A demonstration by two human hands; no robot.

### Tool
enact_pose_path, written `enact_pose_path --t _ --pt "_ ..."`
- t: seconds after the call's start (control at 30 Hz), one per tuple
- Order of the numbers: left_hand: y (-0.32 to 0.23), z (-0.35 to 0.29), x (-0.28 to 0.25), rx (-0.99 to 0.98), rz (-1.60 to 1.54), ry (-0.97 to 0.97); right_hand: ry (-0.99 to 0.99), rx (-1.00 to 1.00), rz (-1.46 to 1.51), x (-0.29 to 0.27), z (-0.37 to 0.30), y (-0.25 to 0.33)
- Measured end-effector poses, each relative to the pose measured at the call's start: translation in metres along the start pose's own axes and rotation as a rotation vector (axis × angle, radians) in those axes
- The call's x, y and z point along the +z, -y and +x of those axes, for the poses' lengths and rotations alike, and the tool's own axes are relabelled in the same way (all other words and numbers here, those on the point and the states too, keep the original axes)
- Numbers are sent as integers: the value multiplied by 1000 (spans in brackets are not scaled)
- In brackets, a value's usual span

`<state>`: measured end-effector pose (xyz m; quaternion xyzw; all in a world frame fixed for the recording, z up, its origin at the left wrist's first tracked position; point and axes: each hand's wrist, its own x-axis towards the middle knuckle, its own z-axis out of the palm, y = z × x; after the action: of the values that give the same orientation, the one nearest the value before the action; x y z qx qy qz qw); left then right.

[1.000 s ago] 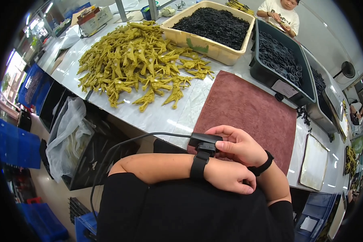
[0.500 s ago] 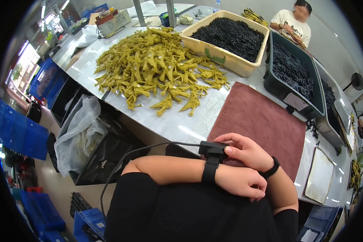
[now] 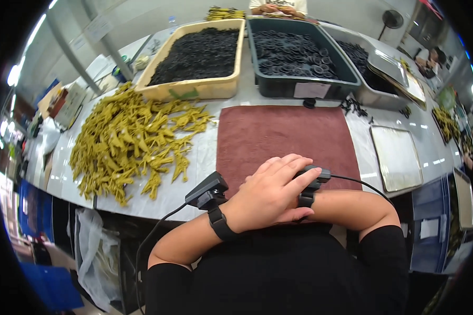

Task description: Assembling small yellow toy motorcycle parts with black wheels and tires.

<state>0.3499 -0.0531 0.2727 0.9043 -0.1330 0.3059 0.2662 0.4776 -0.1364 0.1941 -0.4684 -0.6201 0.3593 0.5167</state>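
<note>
Wrist device (image 3: 324,173), black, strapped to right forearm (image 3: 352,207), long axis roughly crosswise. Nearer: left hand (image 3: 270,193), fingers over it from the left, thumb parted below (grip, cannot tell). Right hand: mostly hidden; fingers, cannot tell.

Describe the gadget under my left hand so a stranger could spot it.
Find the red mat on the table. Over its near edge, your left hand partly covers the gadget, a black box strapped to your right wrist. Unlike the uncovered box on your left wrist, whose cable trails left, its cable runs right.
</note>
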Motion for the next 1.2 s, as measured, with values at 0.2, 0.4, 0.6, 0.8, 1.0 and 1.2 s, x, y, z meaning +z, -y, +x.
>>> enact_pose_path --t 0.2,0.4,0.6,0.8,1.0,1.2 --pt "-2 9 17 -335 -284 299 -9 -37 -135 6 3 1" --pt "-3 16 18 -302 -466 322 61 -96 -261 14 25 0" --pt "-5 15 19 -152 -298 225 40 -98 -430 5 23 5" --pt "2 19 20 -54 -288 175 -19 -63 -610 -11 7 13" --pt "7 20 27 -105 -466 196 -35 -40 -767 -18 -4 23" --pt "11 25 23 -215 -484 262 -26 -21 -917 -23 -14 29"
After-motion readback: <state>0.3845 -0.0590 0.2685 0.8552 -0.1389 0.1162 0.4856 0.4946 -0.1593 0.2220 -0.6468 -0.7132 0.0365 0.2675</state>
